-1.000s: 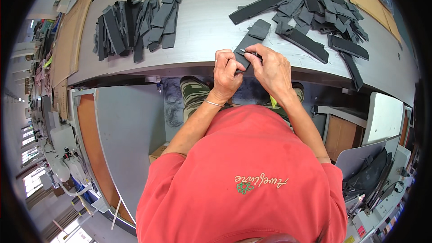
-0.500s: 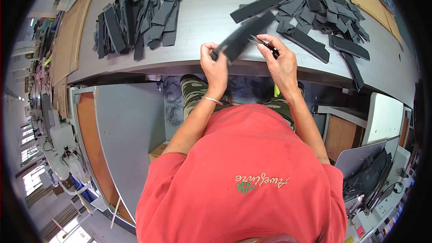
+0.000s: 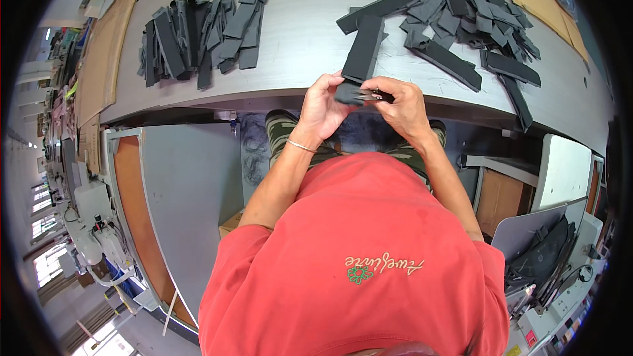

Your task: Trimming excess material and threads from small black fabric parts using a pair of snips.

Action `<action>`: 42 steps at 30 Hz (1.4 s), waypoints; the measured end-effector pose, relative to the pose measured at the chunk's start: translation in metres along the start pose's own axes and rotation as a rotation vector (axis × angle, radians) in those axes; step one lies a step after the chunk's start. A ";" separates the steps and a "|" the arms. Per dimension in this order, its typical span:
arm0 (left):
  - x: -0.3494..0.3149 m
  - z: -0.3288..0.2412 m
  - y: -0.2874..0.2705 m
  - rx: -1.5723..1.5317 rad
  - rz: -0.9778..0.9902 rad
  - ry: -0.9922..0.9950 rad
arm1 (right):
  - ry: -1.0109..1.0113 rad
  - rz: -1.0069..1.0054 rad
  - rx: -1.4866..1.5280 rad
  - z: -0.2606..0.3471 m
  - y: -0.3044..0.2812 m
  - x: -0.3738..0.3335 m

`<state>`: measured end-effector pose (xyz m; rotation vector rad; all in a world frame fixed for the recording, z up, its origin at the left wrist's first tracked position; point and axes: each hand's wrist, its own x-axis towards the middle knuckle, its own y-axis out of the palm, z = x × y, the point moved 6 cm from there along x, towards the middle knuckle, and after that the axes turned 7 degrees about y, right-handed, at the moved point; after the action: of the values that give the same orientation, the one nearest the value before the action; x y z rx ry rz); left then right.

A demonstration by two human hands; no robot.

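Observation:
A dark grey fabric strip (image 3: pixel 364 49) lies partly on the table, pointing away from me, its near end hanging over the front edge. My left hand (image 3: pixel 321 111) is closed on that near end, thumb on top. From the right, my right hand (image 3: pixel 405 111) grips small black-handled thread snips (image 3: pixel 376 95). Their metal blades touch or nearly touch the near end of the strip; whether they are cutting cannot be made out. The fingertips of both hands are close together at this end.
A loose heap of grey strips (image 3: pixel 455 10) covers the table's right side, with a few strips nearer the front edge. Another row of strips (image 3: pixel 198 33) lies at the left. Brown cardboard (image 3: pixel 109 53) borders the pale table (image 3: pixel 297 0); a grey panel (image 3: pixel 191 184) stands below.
The strip has swung from a blurred slant in the air to lying nearly straight away from me. Both hands have come down and together, bringing the snips to the strip's near end.

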<state>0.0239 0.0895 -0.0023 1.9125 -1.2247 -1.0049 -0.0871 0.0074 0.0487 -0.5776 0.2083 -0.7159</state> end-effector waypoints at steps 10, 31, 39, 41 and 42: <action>0.004 -0.009 0.014 0.349 0.064 0.167 | -0.150 0.067 0.266 0.002 -0.010 -0.012; 0.004 -0.015 0.012 0.519 -0.112 0.295 | 0.174 -0.158 0.282 -0.024 -0.024 -0.003; 0.006 -0.019 0.013 0.459 -0.142 0.330 | -0.014 -0.240 0.007 -0.002 -0.029 -0.018; 0.007 -0.018 0.014 0.456 -0.128 0.329 | -0.048 -0.253 -0.036 0.006 -0.030 -0.019; 0.006 -0.018 0.016 0.457 -0.131 0.323 | -0.078 -0.243 -0.121 0.009 -0.028 -0.019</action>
<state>0.0342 0.0800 0.0178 2.4179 -1.2201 -0.4684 -0.1134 0.0067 0.0719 -0.7533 0.1104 -0.9187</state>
